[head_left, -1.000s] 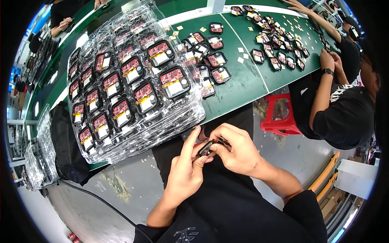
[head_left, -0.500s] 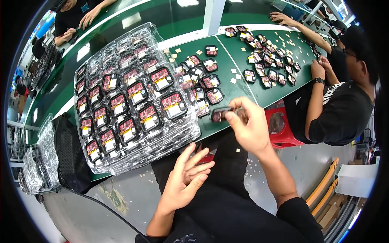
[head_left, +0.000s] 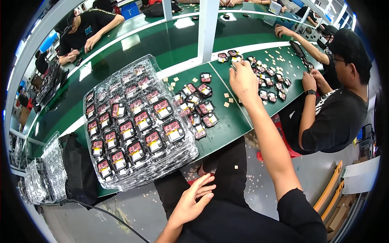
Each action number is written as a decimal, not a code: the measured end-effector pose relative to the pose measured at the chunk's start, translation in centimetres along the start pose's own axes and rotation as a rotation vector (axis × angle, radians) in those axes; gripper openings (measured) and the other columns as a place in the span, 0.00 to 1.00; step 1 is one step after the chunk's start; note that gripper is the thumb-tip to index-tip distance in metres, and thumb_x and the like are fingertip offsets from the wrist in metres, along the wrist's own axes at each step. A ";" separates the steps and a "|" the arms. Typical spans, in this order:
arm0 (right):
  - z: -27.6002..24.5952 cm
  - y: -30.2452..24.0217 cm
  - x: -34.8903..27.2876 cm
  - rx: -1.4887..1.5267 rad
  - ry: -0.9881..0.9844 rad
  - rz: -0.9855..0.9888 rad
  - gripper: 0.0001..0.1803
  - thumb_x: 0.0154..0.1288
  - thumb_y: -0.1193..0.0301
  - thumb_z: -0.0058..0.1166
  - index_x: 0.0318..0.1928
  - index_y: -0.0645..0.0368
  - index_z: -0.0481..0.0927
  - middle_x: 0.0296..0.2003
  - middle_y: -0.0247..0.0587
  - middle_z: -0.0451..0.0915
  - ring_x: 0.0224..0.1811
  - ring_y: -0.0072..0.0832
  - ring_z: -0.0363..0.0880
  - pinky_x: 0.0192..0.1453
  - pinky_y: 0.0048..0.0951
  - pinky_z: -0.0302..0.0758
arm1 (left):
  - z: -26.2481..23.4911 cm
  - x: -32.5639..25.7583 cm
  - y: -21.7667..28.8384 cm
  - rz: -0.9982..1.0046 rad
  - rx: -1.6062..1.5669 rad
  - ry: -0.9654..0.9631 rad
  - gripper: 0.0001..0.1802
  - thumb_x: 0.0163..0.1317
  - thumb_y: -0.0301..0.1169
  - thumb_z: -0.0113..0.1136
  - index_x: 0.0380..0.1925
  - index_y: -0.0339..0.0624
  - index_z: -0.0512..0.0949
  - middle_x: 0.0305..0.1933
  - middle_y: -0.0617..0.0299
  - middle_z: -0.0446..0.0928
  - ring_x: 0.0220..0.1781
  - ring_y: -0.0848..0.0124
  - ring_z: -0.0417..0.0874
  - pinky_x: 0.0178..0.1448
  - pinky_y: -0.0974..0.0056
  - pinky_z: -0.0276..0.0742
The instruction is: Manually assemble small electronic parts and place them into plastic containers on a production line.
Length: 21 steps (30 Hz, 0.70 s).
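Observation:
My right hand reaches far out over the green table, at the near-left edge of a scattered group of black-framed device housings. Its fingers curl downward, and what they hold, if anything, is hidden behind the hand. My left hand hovers low over my lap, fingers loosely stretched and holding nothing. Left of centre, a stack of clear plastic trays carries rows of similar housings with red circuit boards and silvery-white parts. Between trays and right arm lies a smaller pile of housings.
Small beige squares lie on the table and floor. A co-worker sits at my right; another person works across the table. A white post stands ahead. A black bag and more clear trays are at left.
My right hand has moved away from me to the far housings; the housing seen in it before is no longer visible. My left hand has lowered slightly. The view has tilted up.

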State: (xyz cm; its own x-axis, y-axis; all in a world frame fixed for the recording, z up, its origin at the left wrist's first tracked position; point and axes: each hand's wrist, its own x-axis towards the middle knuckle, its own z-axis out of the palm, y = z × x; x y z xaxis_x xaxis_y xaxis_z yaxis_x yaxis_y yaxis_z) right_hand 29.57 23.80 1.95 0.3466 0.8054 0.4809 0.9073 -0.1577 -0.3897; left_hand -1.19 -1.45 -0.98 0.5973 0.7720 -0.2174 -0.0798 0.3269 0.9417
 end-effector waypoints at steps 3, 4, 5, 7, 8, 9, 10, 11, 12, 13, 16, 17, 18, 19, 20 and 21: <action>0.5 1.8 3.8 -0.271 -0.162 0.089 0.22 0.74 0.57 0.57 0.61 0.55 0.81 0.55 0.51 0.81 0.51 0.54 0.86 0.55 0.53 0.83 | -0.3 0.0 0.1 -0.011 0.016 -0.012 0.34 0.74 0.18 0.58 0.77 0.35 0.60 0.75 0.43 0.71 0.71 0.55 0.80 0.72 0.57 0.77; 1.0 2.4 4.7 -0.294 -0.186 0.077 0.21 0.74 0.56 0.58 0.59 0.54 0.83 0.55 0.50 0.81 0.53 0.52 0.86 0.56 0.52 0.83 | -0.2 -0.1 0.0 -0.016 0.017 -0.019 0.35 0.73 0.18 0.58 0.78 0.36 0.60 0.75 0.43 0.70 0.71 0.55 0.80 0.72 0.57 0.77; 1.4 3.1 5.4 -0.319 -0.226 0.086 0.20 0.73 0.57 0.59 0.57 0.53 0.84 0.54 0.50 0.82 0.53 0.51 0.85 0.57 0.51 0.83 | -0.2 -0.1 -0.4 -0.004 -0.003 -0.018 0.34 0.73 0.18 0.58 0.77 0.36 0.61 0.74 0.44 0.72 0.70 0.56 0.80 0.71 0.58 0.77; 1.7 3.4 6.2 -0.335 -0.265 0.085 0.18 0.72 0.57 0.59 0.55 0.52 0.84 0.54 0.49 0.82 0.54 0.49 0.85 0.58 0.50 0.82 | -0.1 -0.1 -0.2 -0.020 0.007 -0.015 0.33 0.73 0.17 0.58 0.77 0.35 0.61 0.74 0.45 0.72 0.70 0.56 0.80 0.71 0.59 0.77; 1.7 3.7 6.3 -0.317 -0.277 0.066 0.16 0.71 0.59 0.60 0.53 0.52 0.85 0.53 0.48 0.83 0.55 0.48 0.85 0.58 0.49 0.82 | 0.0 0.0 -0.1 -0.041 0.014 -0.020 0.33 0.73 0.17 0.58 0.76 0.35 0.62 0.73 0.45 0.72 0.70 0.57 0.81 0.71 0.59 0.77; 1.6 3.5 6.2 -0.298 -0.295 0.044 0.15 0.70 0.60 0.60 0.52 0.51 0.86 0.53 0.47 0.83 0.55 0.46 0.84 0.58 0.48 0.82 | 0.2 0.0 0.1 -0.054 0.002 -0.003 0.31 0.73 0.17 0.57 0.75 0.34 0.64 0.72 0.46 0.74 0.70 0.58 0.81 0.70 0.60 0.78; 1.5 3.5 6.0 -0.297 -0.275 0.025 0.14 0.67 0.62 0.61 0.51 0.51 0.85 0.51 0.45 0.84 0.54 0.46 0.84 0.58 0.48 0.82 | 0.2 0.1 0.1 -0.053 0.002 0.003 0.31 0.73 0.17 0.57 0.75 0.34 0.64 0.72 0.46 0.74 0.70 0.58 0.81 0.70 0.60 0.78; 1.2 3.5 5.8 -0.284 -0.246 0.015 0.15 0.67 0.63 0.62 0.52 0.51 0.84 0.51 0.46 0.84 0.54 0.47 0.84 0.58 0.48 0.82 | 0.2 0.3 0.2 -0.047 0.002 0.001 0.30 0.73 0.17 0.57 0.74 0.33 0.65 0.71 0.46 0.75 0.69 0.58 0.81 0.70 0.60 0.78; 0.7 2.8 5.1 -0.267 -0.227 0.001 0.16 0.67 0.63 0.62 0.53 0.50 0.84 0.52 0.46 0.84 0.54 0.47 0.85 0.57 0.48 0.82 | 0.2 0.1 0.1 -0.046 0.000 0.007 0.29 0.74 0.17 0.57 0.73 0.32 0.66 0.70 0.46 0.76 0.69 0.58 0.82 0.70 0.60 0.78; 0.3 2.4 4.0 -0.214 -0.124 -0.093 0.21 0.66 0.64 0.64 0.58 0.50 0.81 0.52 0.48 0.84 0.53 0.48 0.85 0.55 0.48 0.82 | 0.1 0.0 0.1 -0.050 -0.005 0.017 0.29 0.74 0.17 0.57 0.73 0.32 0.66 0.70 0.46 0.76 0.69 0.58 0.82 0.70 0.60 0.78; -2.8 -0.5 0.0 -0.068 -0.040 -0.158 0.22 0.67 0.64 0.66 0.60 0.53 0.79 0.53 0.47 0.83 0.48 0.49 0.87 0.50 0.49 0.84 | 0.1 -0.1 0.0 -0.028 0.001 0.038 0.27 0.74 0.17 0.57 0.72 0.30 0.68 0.69 0.46 0.78 0.67 0.58 0.83 0.70 0.59 0.78; -3.7 -1.4 -2.1 -0.029 -0.012 -0.215 0.24 0.66 0.66 0.67 0.61 0.54 0.78 0.53 0.47 0.83 0.47 0.48 0.87 0.47 0.47 0.85 | -0.1 -0.1 0.0 0.001 0.014 0.035 0.26 0.74 0.18 0.57 0.71 0.29 0.68 0.68 0.46 0.78 0.67 0.58 0.84 0.70 0.58 0.79; -4.1 -2.3 -4.2 0.022 0.013 -0.281 0.26 0.65 0.68 0.68 0.62 0.55 0.78 0.52 0.47 0.83 0.45 0.47 0.88 0.43 0.45 0.85 | -0.2 0.1 -0.2 0.033 0.028 0.047 0.25 0.74 0.18 0.57 0.70 0.27 0.69 0.68 0.46 0.78 0.66 0.58 0.84 0.70 0.57 0.79; -5.3 -3.1 -6.3 0.113 0.044 -0.364 0.27 0.62 0.69 0.70 0.61 0.57 0.78 0.51 0.47 0.84 0.43 0.46 0.88 0.40 0.42 0.85 | -0.2 0.3 -0.4 0.032 0.020 0.051 0.25 0.74 0.18 0.57 0.70 0.27 0.69 0.68 0.46 0.78 0.66 0.58 0.84 0.70 0.57 0.79; -6.6 -3.8 -8.4 0.202 0.077 -0.440 0.29 0.59 0.71 0.72 0.61 0.59 0.78 0.51 0.46 0.84 0.41 0.45 0.88 0.38 0.40 0.85 | -0.3 0.4 -0.6 0.071 -0.040 0.036 0.26 0.75 0.21 0.57 0.70 0.27 0.68 0.69 0.44 0.78 0.66 0.56 0.84 0.71 0.56 0.78; -7.4 -4.6 -10.2 0.237 0.075 -0.504 0.30 0.57 0.71 0.73 0.60 0.61 0.79 0.50 0.47 0.85 0.40 0.44 0.88 0.37 0.38 0.85 | -0.3 0.6 -0.7 0.108 -0.097 0.027 0.26 0.77 0.24 0.58 0.71 0.26 0.67 0.69 0.43 0.77 0.67 0.55 0.83 0.72 0.54 0.78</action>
State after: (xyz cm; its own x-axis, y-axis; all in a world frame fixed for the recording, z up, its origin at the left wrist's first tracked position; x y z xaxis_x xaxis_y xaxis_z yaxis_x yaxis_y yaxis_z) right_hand 23.61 12.07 4.60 -0.0917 0.7036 0.7046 0.8899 0.3755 -0.2591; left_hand -1.03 -1.06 -1.83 0.5598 0.8194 -0.1236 -0.2204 0.2910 0.9310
